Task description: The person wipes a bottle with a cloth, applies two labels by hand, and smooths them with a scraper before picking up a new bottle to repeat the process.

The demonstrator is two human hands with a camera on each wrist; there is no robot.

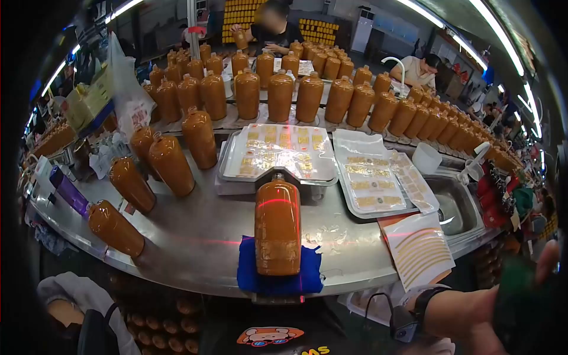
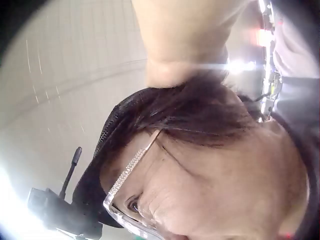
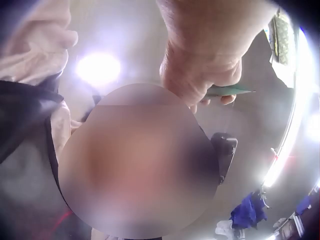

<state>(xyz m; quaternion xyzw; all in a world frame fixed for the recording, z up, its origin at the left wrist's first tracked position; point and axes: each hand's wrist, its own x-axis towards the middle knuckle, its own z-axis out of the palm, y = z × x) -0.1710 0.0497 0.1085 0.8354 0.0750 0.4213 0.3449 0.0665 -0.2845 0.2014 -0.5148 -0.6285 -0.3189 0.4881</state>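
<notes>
Green piece (image 3: 229,91) — thin, tapering, pointed.

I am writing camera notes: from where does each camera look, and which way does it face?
Head: worn on the head, facing forward and down to a brown bottle; left sleeve and right hand show.
Left wrist: worn there, facing the person's head; left hand at top, fingers hidden.
Right wrist: worn there, facing the blurred head; right hand holds a green piece.
Head and right wrist share the right hand.
</notes>
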